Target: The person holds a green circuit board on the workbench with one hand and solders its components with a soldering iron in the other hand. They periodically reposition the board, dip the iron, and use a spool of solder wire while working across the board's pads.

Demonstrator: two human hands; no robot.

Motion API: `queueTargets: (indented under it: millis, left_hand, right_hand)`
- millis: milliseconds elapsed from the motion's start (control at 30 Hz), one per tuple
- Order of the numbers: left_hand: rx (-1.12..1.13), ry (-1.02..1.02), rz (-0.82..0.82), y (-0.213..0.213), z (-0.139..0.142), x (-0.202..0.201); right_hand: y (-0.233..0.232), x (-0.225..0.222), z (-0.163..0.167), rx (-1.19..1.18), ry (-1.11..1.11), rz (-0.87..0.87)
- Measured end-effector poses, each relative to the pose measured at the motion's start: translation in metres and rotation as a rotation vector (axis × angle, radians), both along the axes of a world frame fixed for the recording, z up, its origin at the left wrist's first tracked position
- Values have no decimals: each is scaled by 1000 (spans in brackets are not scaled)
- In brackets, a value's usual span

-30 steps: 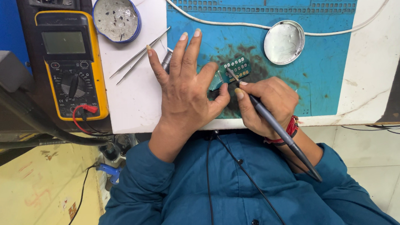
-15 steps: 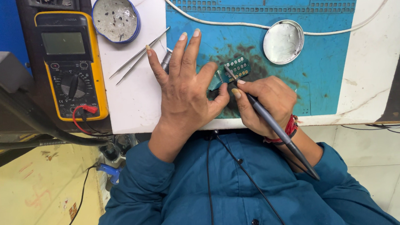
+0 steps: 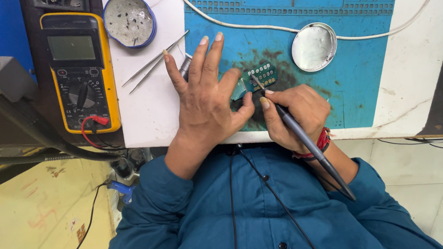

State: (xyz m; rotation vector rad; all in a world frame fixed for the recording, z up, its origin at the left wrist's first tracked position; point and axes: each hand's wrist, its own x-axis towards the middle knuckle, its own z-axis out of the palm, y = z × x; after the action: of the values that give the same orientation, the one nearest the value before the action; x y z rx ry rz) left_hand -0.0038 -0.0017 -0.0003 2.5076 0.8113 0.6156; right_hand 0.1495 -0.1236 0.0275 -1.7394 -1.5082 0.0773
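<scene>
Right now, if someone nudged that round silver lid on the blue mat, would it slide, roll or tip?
The round silver lid lies flat on the blue mat, so it would probably slide, not roll. It looks thin and shallow, so likely light and hard to tip. The mat looks rubbery, so it may drag a little.

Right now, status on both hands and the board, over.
Left hand flat on the mat, thumb pinning the small green circuit board. Right hand holds soldering iron, tip on the board. Tweezers lie clear, left of the hand.
</scene>
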Motion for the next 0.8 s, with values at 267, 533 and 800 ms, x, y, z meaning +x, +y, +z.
queueTargets:
  millis: [267, 533, 800]
  left_hand:
    - [-2, 19, -1, 0, 2, 1]
    - [0, 24, -2, 0, 2, 1]
    - [-1, 19, -2, 0, 1, 1]
  right_hand:
    - [0, 0, 0, 8, 7, 0]
    - [-2, 0, -1, 3, 18, -20]
    - [-5, 2, -1, -7, 23, -64]
